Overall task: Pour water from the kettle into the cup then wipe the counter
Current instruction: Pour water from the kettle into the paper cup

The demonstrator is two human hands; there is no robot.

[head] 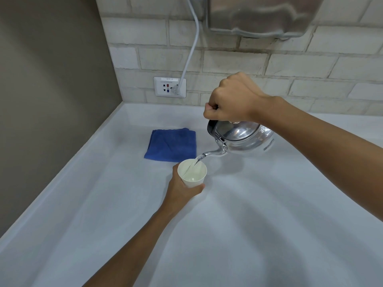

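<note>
My right hand [232,98] grips the black handle of a shiny steel kettle [244,139], held in the air and tilted to the left. A thin stream of water runs from its spout into a white paper cup [192,172]. My left hand [182,187] is wrapped around the cup from below and the left, holding it upright just over the white counter [269,224]. A folded blue cloth [171,145] lies flat on the counter behind the cup, touching neither hand.
A brick-tiled wall stands at the back with a white socket plate [170,87] and a grey cable [191,48] plugged into it. A steel appliance [261,15] hangs on the wall above. A dark wall [51,90] closes the left side.
</note>
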